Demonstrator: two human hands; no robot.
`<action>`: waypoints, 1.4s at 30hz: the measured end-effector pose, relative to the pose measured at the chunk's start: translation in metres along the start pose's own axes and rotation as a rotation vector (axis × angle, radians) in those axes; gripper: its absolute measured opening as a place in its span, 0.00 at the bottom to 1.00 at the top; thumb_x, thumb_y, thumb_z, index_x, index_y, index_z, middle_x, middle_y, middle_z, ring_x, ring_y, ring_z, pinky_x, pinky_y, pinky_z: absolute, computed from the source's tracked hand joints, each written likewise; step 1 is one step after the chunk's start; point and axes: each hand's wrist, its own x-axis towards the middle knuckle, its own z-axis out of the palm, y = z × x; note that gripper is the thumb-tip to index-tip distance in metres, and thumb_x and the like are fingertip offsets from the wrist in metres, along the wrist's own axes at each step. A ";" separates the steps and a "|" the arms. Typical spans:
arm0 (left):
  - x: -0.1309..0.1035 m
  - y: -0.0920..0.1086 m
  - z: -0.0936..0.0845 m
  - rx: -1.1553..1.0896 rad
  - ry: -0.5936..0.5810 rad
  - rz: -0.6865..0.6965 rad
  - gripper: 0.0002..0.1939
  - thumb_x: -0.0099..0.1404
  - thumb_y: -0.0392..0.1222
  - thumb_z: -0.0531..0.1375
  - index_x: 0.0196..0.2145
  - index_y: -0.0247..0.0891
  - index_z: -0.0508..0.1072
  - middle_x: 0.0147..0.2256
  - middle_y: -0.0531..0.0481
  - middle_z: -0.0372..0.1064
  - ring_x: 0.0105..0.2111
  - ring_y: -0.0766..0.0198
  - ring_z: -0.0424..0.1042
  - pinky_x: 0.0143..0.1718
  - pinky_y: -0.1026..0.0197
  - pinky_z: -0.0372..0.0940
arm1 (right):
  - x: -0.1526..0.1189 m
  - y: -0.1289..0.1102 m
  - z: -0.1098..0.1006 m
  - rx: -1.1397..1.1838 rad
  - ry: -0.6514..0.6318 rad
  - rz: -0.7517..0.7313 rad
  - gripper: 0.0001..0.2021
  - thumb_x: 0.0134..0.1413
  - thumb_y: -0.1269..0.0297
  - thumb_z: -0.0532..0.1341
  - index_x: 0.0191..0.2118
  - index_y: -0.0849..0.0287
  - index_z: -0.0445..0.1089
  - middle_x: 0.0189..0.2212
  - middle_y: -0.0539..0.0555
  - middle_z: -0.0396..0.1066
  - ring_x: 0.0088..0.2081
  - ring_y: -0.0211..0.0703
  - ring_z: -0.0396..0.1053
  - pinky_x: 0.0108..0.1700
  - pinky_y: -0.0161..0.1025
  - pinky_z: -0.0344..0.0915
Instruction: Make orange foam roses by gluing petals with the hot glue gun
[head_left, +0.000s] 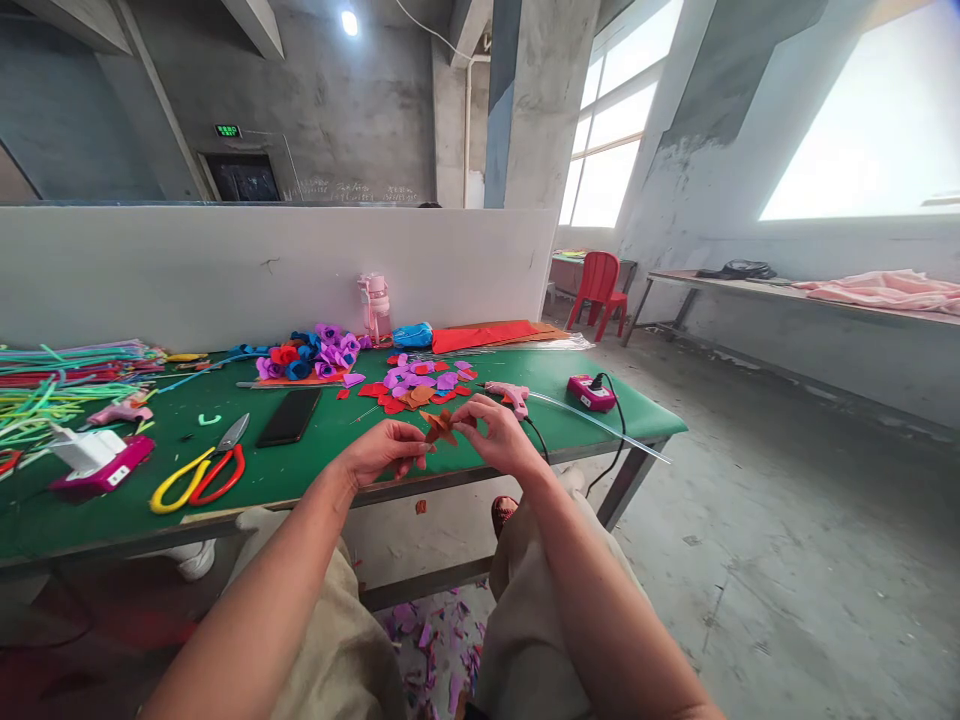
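Both my hands meet over the table's front edge around a small brown paper flower [441, 427]. My left hand [388, 450] pinches it from the left and below, while the fingers of my right hand [487, 432] grip a petal on the right. Just beyond lies a pile of loose purple, red and brown paper petals [424, 380]. A pink glue gun [510, 397] rests right of the pile, a clear glue stick [592, 423] stretching out from its back end. Finished-looking purple, red and blue paper flowers [315, 352] are heaped farther left.
On the green table [360, 425] lie scissors [202, 470], a black phone [290, 417], two power strips [103, 468] [592, 392], coloured stems [67, 380], and red paper [484, 335]. A pink bottle [375, 308] stands by the white partition [285, 260]. A cable hangs off the table's right end.
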 end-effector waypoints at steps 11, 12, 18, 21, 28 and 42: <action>0.000 -0.001 0.003 0.039 -0.007 0.037 0.18 0.49 0.51 0.68 0.24 0.33 0.71 0.20 0.51 0.70 0.14 0.74 0.59 0.15 0.68 0.54 | 0.000 0.004 0.006 -0.018 0.051 0.041 0.05 0.54 0.66 0.60 0.30 0.56 0.72 0.29 0.51 0.68 0.29 0.38 0.64 0.34 0.37 0.62; 0.000 -0.001 0.003 0.038 -0.006 0.039 0.18 0.48 0.51 0.68 0.24 0.33 0.70 0.20 0.51 0.70 0.14 0.74 0.59 0.15 0.68 0.54 | 0.000 0.005 0.006 -0.021 0.048 0.037 0.05 0.54 0.66 0.59 0.29 0.56 0.72 0.28 0.51 0.68 0.29 0.38 0.64 0.34 0.37 0.62; 0.001 -0.001 0.005 0.033 -0.002 0.035 0.18 0.48 0.50 0.69 0.23 0.33 0.70 0.20 0.51 0.70 0.14 0.74 0.59 0.15 0.68 0.55 | 0.000 0.002 0.008 -0.012 0.049 0.052 0.06 0.54 0.66 0.58 0.28 0.57 0.70 0.27 0.51 0.67 0.29 0.40 0.64 0.32 0.38 0.61; 0.001 -0.001 0.005 0.033 -0.006 0.029 0.18 0.48 0.51 0.69 0.24 0.32 0.71 0.20 0.51 0.70 0.14 0.74 0.60 0.15 0.68 0.55 | 0.000 0.001 0.011 0.035 0.070 0.090 0.06 0.53 0.64 0.59 0.27 0.58 0.70 0.27 0.52 0.68 0.28 0.39 0.63 0.33 0.38 0.62; -0.001 0.001 0.002 -0.093 -0.115 -0.023 0.17 0.49 0.49 0.69 0.28 0.31 0.73 0.20 0.51 0.70 0.13 0.75 0.61 0.14 0.70 0.54 | 0.002 0.004 0.003 0.146 0.090 0.101 0.14 0.59 0.56 0.54 0.31 0.58 0.73 0.30 0.53 0.71 0.32 0.42 0.66 0.37 0.40 0.63; 0.000 -0.003 0.001 -0.185 -0.212 -0.073 0.15 0.50 0.45 0.69 0.28 0.31 0.73 0.19 0.50 0.70 0.12 0.75 0.62 0.13 0.71 0.52 | -0.002 0.000 -0.005 0.159 0.008 -0.008 0.05 0.56 0.63 0.58 0.32 0.57 0.69 0.30 0.51 0.69 0.33 0.40 0.65 0.36 0.39 0.63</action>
